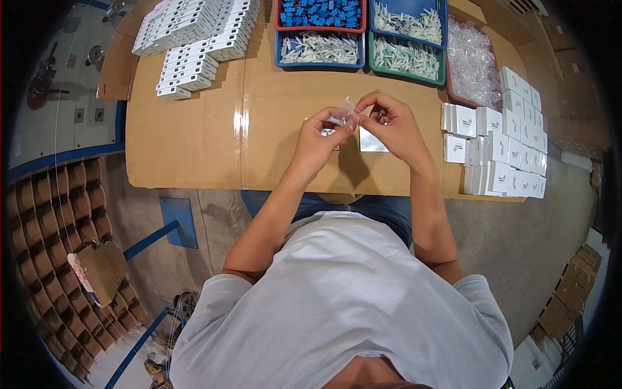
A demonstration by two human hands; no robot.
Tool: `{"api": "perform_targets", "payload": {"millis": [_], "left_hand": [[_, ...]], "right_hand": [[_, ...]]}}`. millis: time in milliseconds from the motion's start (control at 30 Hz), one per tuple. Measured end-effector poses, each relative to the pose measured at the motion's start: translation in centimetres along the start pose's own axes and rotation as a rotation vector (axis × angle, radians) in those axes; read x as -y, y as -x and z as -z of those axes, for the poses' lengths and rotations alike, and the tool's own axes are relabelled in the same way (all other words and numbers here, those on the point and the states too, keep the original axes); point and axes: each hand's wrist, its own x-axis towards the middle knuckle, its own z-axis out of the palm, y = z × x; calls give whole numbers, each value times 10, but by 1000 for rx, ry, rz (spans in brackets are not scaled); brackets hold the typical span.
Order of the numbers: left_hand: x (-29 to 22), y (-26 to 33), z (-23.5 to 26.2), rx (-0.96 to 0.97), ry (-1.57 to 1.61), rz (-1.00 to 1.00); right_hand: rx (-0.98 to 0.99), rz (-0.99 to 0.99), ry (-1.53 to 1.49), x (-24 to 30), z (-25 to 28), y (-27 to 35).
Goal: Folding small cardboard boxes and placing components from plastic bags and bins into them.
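Over the cardboard-covered table, my left hand (317, 138) and my right hand (398, 128) meet with fingertips closed on a small clear plastic bag (350, 104). A crumpled part of the bag shows at the left fingers, and a thin end sticks up between the hands. What the bag holds, if anything, is too small to make out. Beneath my right hand lies a white flat box (372, 141), partly covered by the fingers. Another small white item (329, 131) shows behind my left fingers, mostly hidden.
Far ahead stand a red tray (321, 29) of blue plastic parts, blue trays (319, 65) and a green tray (408, 79) of white slim pieces. A reddish bin (469, 102) holds clear bags. White boxes are stacked at far left (194, 55) and right (512, 149).
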Motion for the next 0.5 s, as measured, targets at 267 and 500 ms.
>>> {"api": "perform_targets", "payload": {"millis": [267, 500], "left_hand": [[7, -2, 6, -16, 17, 41], [4, -1, 6, 63, -7, 30]], "right_hand": [[16, 5, 31, -1, 0, -1], [-26, -12, 33, 1, 2, -2]]}}
